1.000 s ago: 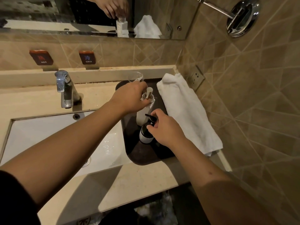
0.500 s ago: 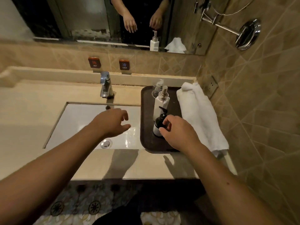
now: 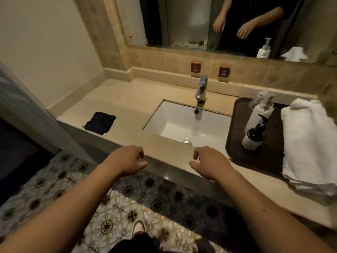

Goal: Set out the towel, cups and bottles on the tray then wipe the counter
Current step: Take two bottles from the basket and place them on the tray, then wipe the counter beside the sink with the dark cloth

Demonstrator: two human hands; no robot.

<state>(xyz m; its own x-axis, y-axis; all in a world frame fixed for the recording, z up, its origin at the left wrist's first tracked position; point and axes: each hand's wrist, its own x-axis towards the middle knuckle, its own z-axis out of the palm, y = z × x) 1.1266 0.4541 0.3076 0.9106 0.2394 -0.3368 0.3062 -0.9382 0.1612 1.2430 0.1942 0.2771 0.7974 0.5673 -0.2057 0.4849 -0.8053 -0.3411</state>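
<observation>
both my left hand (image 3: 128, 160) and right hand (image 3: 209, 162) hang loose and empty, dark oval tray (image 3: 235, 136) set, so i'd grab the dark folded cloth (image 3: 99, 122) flat and sweep the beige stone counter (image 3: 127, 105) in long overlapping strokes.

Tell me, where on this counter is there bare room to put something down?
Bare counter lies between the dark cloth and the sink, and behind the cloth toward the wall. The tray is crowded: white bottle, black bottle, towel.

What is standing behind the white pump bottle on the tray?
Behind the white pump bottle on the tray stands a clear cup. The bottle covers its lower part, so a second cup cannot be confirmed.
</observation>
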